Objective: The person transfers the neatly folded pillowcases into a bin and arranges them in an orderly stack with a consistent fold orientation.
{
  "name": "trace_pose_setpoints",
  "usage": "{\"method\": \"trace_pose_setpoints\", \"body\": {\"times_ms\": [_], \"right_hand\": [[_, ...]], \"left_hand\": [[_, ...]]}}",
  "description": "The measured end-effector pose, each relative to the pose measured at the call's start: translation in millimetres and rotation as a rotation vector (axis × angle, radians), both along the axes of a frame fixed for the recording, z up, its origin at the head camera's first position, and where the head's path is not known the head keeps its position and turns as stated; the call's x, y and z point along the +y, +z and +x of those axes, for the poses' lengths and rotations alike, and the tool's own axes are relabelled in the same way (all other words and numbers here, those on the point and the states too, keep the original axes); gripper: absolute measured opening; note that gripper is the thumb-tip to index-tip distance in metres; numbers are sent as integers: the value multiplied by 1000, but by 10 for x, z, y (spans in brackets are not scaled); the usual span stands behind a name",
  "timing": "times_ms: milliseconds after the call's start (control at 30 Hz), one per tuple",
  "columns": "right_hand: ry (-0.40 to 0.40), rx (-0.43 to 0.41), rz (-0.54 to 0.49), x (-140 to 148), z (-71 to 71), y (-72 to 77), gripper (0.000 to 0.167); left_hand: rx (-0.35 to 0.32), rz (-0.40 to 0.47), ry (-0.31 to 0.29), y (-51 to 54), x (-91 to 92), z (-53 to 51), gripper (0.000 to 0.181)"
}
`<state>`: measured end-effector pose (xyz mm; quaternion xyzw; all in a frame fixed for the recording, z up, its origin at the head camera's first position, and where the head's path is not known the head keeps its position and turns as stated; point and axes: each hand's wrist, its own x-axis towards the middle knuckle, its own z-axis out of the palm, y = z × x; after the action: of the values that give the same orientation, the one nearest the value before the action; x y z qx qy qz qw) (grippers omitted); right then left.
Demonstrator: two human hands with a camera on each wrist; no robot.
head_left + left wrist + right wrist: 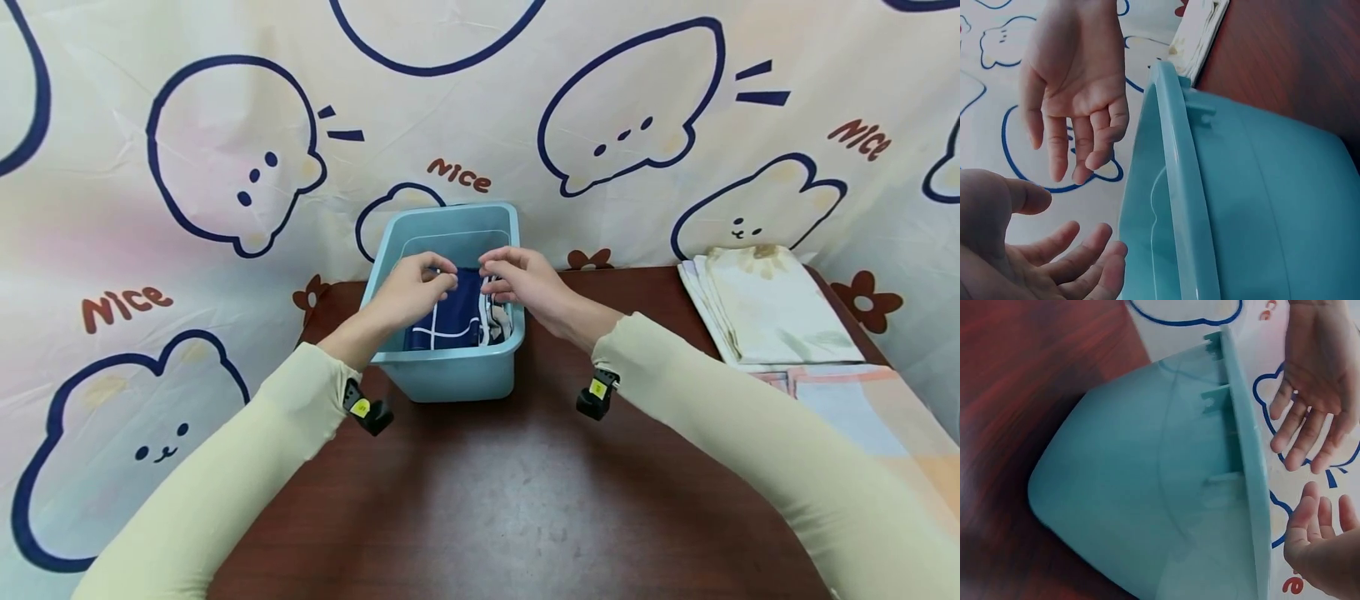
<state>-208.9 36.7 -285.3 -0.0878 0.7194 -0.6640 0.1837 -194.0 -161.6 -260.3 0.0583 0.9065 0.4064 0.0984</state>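
Both hands hover over a light blue plastic bin (450, 377), one near each side of its opening. Inside the bin lies a folded navy cloth (457, 312) with white lines, and beside it a black, white and beige patterned cloth (497, 321). My left hand (412, 287) has relaxed, slightly bent fingers with nothing in them. Facing it, my right hand (528, 283) is likewise relaxed and holds nothing. In the left wrist view the left hand (1054, 250) and right hand (1079, 87) are apart, above the rim.
A dark red-brown table (510, 500) bears the bin near its back edge. Folded white cloths (780, 308) are stacked at the right, with a pastel checked cloth (862, 408) in front. A printed curtain (450, 117) hangs behind.
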Motion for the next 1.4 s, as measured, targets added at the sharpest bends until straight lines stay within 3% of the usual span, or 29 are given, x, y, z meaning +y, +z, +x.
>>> {"method": "trace_pose_setpoints", "body": {"times_ms": [133,500,800,967,1400], "right_hand": [[3,55,26,70,63,-22,32],[21,87,39,287,233,-65,34],[14,132,84,499,308,-155,36],[5,176,119,631,354,-241,34],[5,288,163,962,510,-493,30]], "left_hand": [[16,30,-7,6,27,47,30],[90,80,-39,-12,163,198,25],[70,108,-84,-15,267,275,25],[78,98,-139,-54,301,328,23],[72,135,-200,-162,416,450,26]]}}
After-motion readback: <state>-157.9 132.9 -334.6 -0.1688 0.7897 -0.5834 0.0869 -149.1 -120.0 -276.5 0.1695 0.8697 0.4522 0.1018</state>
